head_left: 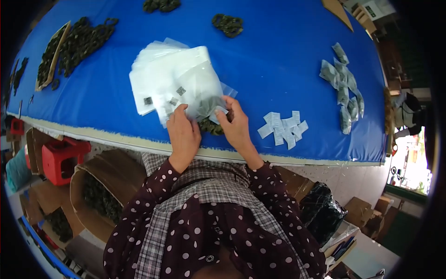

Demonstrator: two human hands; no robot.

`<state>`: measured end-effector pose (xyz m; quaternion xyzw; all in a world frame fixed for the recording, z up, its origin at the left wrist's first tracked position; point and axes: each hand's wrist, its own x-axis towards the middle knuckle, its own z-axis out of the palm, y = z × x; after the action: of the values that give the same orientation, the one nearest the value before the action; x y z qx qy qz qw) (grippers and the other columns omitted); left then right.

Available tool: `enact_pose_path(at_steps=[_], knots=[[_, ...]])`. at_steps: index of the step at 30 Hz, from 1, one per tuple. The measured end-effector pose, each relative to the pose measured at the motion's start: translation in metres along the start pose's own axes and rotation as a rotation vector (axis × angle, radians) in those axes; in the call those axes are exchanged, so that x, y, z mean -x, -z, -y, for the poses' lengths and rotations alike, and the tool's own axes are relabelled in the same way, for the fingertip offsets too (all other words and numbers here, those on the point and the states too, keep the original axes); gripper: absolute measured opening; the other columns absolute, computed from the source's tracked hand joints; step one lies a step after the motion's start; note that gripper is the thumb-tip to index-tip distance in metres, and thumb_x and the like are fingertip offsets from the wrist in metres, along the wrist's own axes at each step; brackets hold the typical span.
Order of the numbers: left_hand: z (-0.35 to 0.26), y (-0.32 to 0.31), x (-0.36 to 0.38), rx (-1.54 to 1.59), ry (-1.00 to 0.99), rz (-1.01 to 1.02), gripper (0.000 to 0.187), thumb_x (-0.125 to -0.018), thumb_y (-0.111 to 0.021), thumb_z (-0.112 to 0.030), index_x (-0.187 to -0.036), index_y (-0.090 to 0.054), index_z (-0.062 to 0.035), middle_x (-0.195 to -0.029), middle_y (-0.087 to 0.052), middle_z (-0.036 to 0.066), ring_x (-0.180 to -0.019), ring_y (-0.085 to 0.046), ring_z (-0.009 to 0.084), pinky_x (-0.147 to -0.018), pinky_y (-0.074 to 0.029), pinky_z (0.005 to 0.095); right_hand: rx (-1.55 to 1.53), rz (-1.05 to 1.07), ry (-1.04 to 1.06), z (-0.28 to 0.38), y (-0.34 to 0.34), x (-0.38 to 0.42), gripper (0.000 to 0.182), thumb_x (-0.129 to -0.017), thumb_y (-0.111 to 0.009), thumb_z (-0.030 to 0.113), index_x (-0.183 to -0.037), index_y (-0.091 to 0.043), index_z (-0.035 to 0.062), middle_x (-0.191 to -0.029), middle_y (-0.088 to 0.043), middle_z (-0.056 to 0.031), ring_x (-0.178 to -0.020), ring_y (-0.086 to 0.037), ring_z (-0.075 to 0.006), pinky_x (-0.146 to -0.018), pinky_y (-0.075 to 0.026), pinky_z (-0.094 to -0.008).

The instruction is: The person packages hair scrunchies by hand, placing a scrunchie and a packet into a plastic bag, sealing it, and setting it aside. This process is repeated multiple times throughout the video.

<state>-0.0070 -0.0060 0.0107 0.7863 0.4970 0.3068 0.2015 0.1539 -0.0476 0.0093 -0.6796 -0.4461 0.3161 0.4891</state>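
Note:
A clear plastic bag (200, 79) lies on top of a fanned stack of similar bags (144, 76) near the table's front edge. My left hand (183, 136) grips the bag's near edge, its fingers closed and partly hidden. At the bag's near right corner, my right hand (236, 126) pinches a small white packet (220, 111) between thumb and fingers. A dark green coiled bundle (211, 126) shows between my hands, partly covered by the bag; whether it is inside cannot be made out.
Several white printed packets (282, 129) lie right of my hands on the blue table (278, 60). Filled bags (343, 86) are heaped farther right. Dark green bundles (227, 25) lie at the back, with a larger pile (83, 44) at left. A red stool (58, 160) stands below.

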Motion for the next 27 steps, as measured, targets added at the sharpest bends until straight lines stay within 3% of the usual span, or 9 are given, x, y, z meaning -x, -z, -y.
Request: enact_pose_path(at_steps=[2,6,8,12,17,21,27], knots=[[-0.004,-0.004,-0.004,0.072,0.009,-0.002,0.044,-0.084,-0.06,0.001,-0.127,-0.05,0.0005,-0.096,-0.056,0.015,-0.087,-0.055,0.0299,-0.084,-0.044,0.0419,-0.036,0.001,-0.01,0.002,-0.002,-0.002,0.044,-0.094,-0.066,0.008,-0.136,-0.054,0.0005,-0.109,-0.063,-0.0102,-0.081,-0.056,-0.0132,-0.071,-0.047,-0.0243],[-0.035,-0.004,0.011,0.312,0.176,0.119,0.042,-0.084,-0.057,0.008,-0.125,-0.049,0.0002,-0.083,-0.056,0.011,-0.072,-0.056,0.0254,-0.07,-0.047,0.0383,-0.01,-0.278,-0.126,0.001,-0.012,0.001,0.048,-0.094,-0.067,0.009,-0.138,-0.05,0.0016,-0.106,-0.062,-0.0105,-0.079,-0.056,-0.0134,-0.069,-0.047,-0.0252],[-0.043,-0.012,0.015,0.35,0.103,0.081,0.04,-0.085,-0.058,0.008,-0.123,-0.049,-0.0006,-0.079,-0.054,0.01,-0.065,-0.055,0.0242,-0.062,-0.047,0.0369,-0.004,-0.25,-0.153,0.005,-0.01,0.003,0.049,-0.094,-0.068,0.01,-0.139,-0.049,0.0015,-0.105,-0.062,-0.0111,-0.08,-0.057,-0.0148,-0.07,-0.048,-0.0265],[-0.036,-0.014,0.013,0.366,0.107,0.043,0.043,-0.084,-0.057,0.01,-0.124,-0.046,-0.0003,-0.079,-0.054,0.009,-0.064,-0.054,0.0234,-0.062,-0.047,0.0355,-0.002,-0.158,-0.2,0.015,0.002,-0.002,0.055,-0.092,-0.07,0.013,-0.14,-0.046,0.0014,-0.103,-0.062,-0.0129,-0.083,-0.06,-0.0192,-0.074,-0.051,-0.0304],[-0.032,-0.007,0.007,0.453,0.249,0.063,0.045,-0.084,-0.055,0.01,-0.125,-0.044,-0.0004,-0.08,-0.054,0.009,-0.064,-0.053,0.022,-0.06,-0.046,0.0339,-0.198,0.035,-0.042,0.022,0.024,0.006,0.06,-0.09,-0.073,0.011,-0.142,-0.044,0.0031,-0.092,-0.059,-0.0075,-0.073,-0.056,-0.0143,-0.065,-0.047,-0.0273],[-0.033,-0.009,0.011,0.506,0.21,0.085,0.046,-0.084,-0.055,0.01,-0.126,-0.043,-0.0014,-0.079,-0.054,0.008,-0.063,-0.052,0.0199,-0.059,-0.045,0.0336,0.16,-0.007,-0.179,0.032,0.019,0.005,0.061,-0.086,-0.078,0.011,-0.139,-0.046,0.0036,-0.085,-0.06,-0.0068,-0.068,-0.055,-0.0149,-0.061,-0.046,-0.028],[-0.029,-0.014,0.022,0.515,0.085,0.045,0.046,-0.083,-0.056,0.009,-0.126,-0.043,-0.0024,-0.078,-0.053,0.007,-0.062,-0.051,0.019,-0.058,-0.045,0.033,0.289,-0.083,-0.18,0.025,-0.003,0.0,0.058,-0.085,-0.08,0.014,-0.134,-0.049,0.0038,-0.079,-0.059,-0.0058,-0.063,-0.054,-0.014,-0.056,-0.044,-0.0271]])
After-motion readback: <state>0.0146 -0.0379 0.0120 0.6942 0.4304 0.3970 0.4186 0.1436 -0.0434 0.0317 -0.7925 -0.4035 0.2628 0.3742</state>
